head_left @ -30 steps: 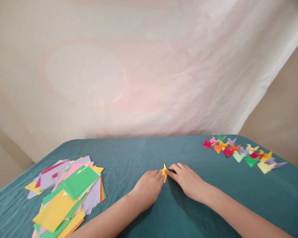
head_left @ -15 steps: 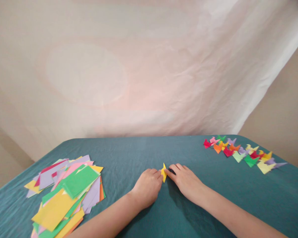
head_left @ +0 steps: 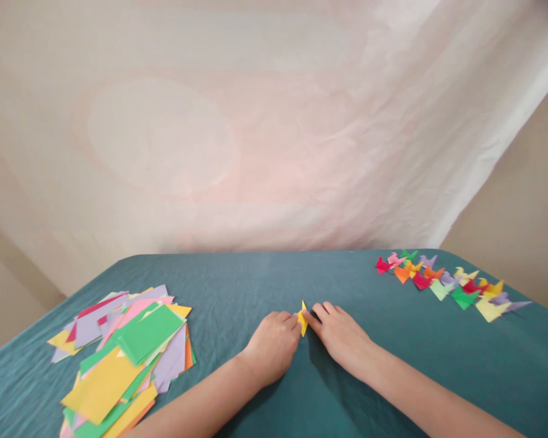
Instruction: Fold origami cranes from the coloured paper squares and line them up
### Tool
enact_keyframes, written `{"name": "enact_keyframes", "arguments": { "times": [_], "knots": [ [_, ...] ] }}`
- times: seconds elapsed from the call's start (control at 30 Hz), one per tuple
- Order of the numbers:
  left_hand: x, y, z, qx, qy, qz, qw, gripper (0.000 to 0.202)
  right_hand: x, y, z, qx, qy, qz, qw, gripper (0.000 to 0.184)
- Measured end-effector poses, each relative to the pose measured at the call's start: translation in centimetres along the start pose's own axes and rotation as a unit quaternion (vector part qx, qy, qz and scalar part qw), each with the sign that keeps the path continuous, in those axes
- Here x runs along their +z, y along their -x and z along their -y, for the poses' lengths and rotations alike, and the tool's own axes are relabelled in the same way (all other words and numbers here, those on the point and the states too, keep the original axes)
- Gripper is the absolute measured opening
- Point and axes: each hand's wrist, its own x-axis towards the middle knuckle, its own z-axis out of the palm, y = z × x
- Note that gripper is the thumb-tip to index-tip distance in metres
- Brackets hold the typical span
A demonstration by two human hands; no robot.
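A small folded yellow paper piece [head_left: 303, 319] stands on the teal tablecloth [head_left: 237, 286] near the middle of the table. My left hand [head_left: 274, 344] is curled, its fingertips pinching the piece's left side. My right hand [head_left: 340, 333] lies low on the cloth, its fingertips pressed against the piece's right side. Most of the piece is hidden between the two hands.
A loose heap of coloured paper sheets [head_left: 123, 356] lies at the front left. A row of several small folded paper figures [head_left: 442, 281] in mixed colours runs along the back right. A pale draped sheet [head_left: 256, 121] hangs behind the table.
Both hands stay pinched on the yellow piece with only slight finger shifts; the view has barely moved.
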Motion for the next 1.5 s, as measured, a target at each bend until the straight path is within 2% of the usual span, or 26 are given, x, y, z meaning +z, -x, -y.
{"name": "enact_keyframes", "arguments": {
  "times": [0.27, 0.4, 0.53, 0.83, 1.07, 1.5],
  "knots": [
    [0.4, 0.1, 0.3, -0.021, 0.056, -0.027, 0.998, 0.028, -1.1, 0.5, -0.2, -0.005, -0.043, 0.012, 0.999, 0.027],
    [1.3, 0.3, 1.4, -0.078, 0.119, -0.088, 0.986, 0.042, -1.1, 0.5, -0.4, -0.005, -0.046, 0.011, 0.999, 0.031],
    [1.8, 0.3, 2.2, -0.113, 0.119, -0.111, 0.98, 0.034, -1.0, 0.5, -0.4, -0.009, -0.04, 0.017, 0.999, 0.034],
    [1.5, 0.2, 1.7, -0.08, 0.132, -0.11, 0.982, 0.031, -1.2, 0.6, -0.4, -0.008, -0.043, 0.017, 0.999, 0.034],
    [1.8, 0.2, 1.9, -0.052, 0.184, -0.124, 0.974, 0.038, -1.1, 0.6, -0.6, -0.013, -0.045, 0.016, 0.999, 0.035],
    [1.2, 0.3, 1.7, 0.013, 0.205, -0.093, 0.974, 0.042, -2.1, 0.9, -1.1, -0.028, -0.088, 0.042, 0.995, 0.043]
  ]
}}
